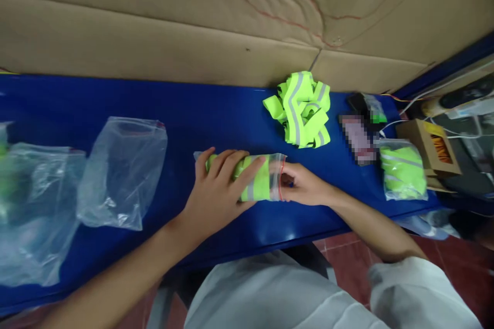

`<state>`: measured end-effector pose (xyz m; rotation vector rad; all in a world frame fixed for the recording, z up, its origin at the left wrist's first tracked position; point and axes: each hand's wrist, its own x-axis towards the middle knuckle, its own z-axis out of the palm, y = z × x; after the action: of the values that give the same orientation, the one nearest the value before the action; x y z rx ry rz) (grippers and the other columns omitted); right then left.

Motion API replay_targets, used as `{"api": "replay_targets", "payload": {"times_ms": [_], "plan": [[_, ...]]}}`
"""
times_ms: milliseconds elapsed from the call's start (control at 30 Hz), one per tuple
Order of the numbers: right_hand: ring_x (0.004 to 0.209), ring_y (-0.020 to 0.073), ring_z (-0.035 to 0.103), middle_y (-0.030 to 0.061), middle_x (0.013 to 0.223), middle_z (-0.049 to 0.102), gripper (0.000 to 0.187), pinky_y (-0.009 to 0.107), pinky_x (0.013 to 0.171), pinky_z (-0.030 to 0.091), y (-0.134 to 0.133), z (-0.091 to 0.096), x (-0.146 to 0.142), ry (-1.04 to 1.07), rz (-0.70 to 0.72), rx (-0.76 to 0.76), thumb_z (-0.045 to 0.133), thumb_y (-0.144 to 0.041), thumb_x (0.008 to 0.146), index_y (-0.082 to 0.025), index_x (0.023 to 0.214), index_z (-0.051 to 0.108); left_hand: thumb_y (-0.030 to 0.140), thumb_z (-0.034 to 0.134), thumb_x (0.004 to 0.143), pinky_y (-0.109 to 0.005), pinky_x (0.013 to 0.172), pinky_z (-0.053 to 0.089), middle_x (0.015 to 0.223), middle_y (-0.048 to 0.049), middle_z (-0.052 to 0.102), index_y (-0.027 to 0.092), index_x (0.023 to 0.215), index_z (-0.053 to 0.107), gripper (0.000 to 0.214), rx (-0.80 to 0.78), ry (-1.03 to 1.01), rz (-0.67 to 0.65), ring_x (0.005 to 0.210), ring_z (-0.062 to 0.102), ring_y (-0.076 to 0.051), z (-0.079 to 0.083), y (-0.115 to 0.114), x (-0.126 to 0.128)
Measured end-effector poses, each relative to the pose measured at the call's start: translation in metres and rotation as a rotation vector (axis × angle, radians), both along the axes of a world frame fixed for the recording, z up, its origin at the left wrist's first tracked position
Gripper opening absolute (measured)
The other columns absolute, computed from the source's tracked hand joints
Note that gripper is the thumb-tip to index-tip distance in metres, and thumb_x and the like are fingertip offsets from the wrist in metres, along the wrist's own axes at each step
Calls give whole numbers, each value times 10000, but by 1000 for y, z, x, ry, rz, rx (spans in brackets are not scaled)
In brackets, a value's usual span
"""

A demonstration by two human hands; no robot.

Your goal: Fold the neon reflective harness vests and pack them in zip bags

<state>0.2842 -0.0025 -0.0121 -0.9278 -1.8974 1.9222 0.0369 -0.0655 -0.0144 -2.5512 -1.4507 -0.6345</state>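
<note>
A clear zip-lock bag [275, 180] with a red seal line lies on the blue table, a folded neon-yellow reflective strap [258, 185] with a grey stripe inside it. My left hand [219, 190] is laid over the bag, its fingers curled across the far side, gripping it. At the bag's open right end is my right hand [301, 184]. Its fingers reach into the mouth, bent toward the thumb, and the film and strap partly hide their tips. Behind the hands sits a loose heap of the same reflective straps [303, 110].
On the left lie an empty clear bag [123, 172] and more clear bags [42, 205]. To the right are a blurred-out pink object [358, 139], a filled strap bag [403, 170], a cardboard box [428, 146] and white cables [443, 85]. A cardboard-covered wall [154, 46] borders the table's back.
</note>
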Motion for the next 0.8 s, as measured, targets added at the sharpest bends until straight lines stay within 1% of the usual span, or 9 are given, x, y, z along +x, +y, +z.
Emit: {"api": "replay_targets", "payload": {"times_ms": [67,200,267,333,400,433,633,733,800], "plan": [[591,101,599,-11,788,663,519,216,557,528,-2,-3,1,1,-19,-21,788,-367,893,-162,1336,613,483,742,925,-584,1166,337,1335,-161,651,211,1529,495,706,-6,-17,-28,1234,578,-359,-2,-1,4],[520,84,564,-40,765,641,619,194,486,493,-9,-8,-6,91,-30,-206,827,-342,856,-180,1378,537,498,794,875,-583,1158,339,1330,-172,627,203,1537,476,792,-9,-61,-16,1229,553,-361,-5,-5,10],[563,91,590,-41,764,640,545,214,566,541,-12,-7,-13,169,-99,-217,848,-349,840,-189,1289,583,482,826,848,-598,1147,343,1348,-174,603,244,1554,460,830,-3,-56,-37,1224,543,-365,-6,-7,12],[696,122,657,-19,833,670,467,259,715,594,-14,-4,-19,224,-172,-167,880,-354,812,-202,1174,628,465,837,845,-606,1141,344,1374,-170,583,294,1576,435,851,-8,-40,-60,1236,533,-365,-6,-8,14],[828,158,697,3,929,698,472,288,804,601,-16,0,-23,252,-188,-133,918,-341,765,-216,1125,638,457,824,860,-602,1138,348,1377,-167,581,308,1579,430,833,-7,-46,-53,1242,530,-358,-7,-9,17],[856,167,703,8,957,705,484,289,804,599,-17,2,-24,255,-183,-136,925,-330,753,-223,1125,635,460,816,864,-602,1135,351,1373,-169,583,302,1574,436,820,0,-56,-41,1239,530,-356,-7,-9,19],[806,181,685,14,903,711,422,286,711,578,-20,4,-31,212,-351,-130,931,-336,709,-210,1010,663,444,847,829,-583,1091,390,1356,-161,603,304,1565,467,841,15,-23,-9,1225,548,-354,-3,-9,28],[661,145,624,0,799,689,345,272,621,551,-16,4,-31,206,-405,-242,898,-326,727,-197,972,692,411,809,870,-544,1077,411,1390,-146,614,311,1576,467,791,-7,34,-16,1227,576,-340,0,-5,24],[536,107,528,-31,689,639,365,243,519,485,-12,7,-27,185,-451,-309,910,-299,678,-190,954,698,417,769,908,-503,1038,436,1388,-143,631,277,1562,490,725,-20,58,19,1211,602,-329,2,-2,19]]}}
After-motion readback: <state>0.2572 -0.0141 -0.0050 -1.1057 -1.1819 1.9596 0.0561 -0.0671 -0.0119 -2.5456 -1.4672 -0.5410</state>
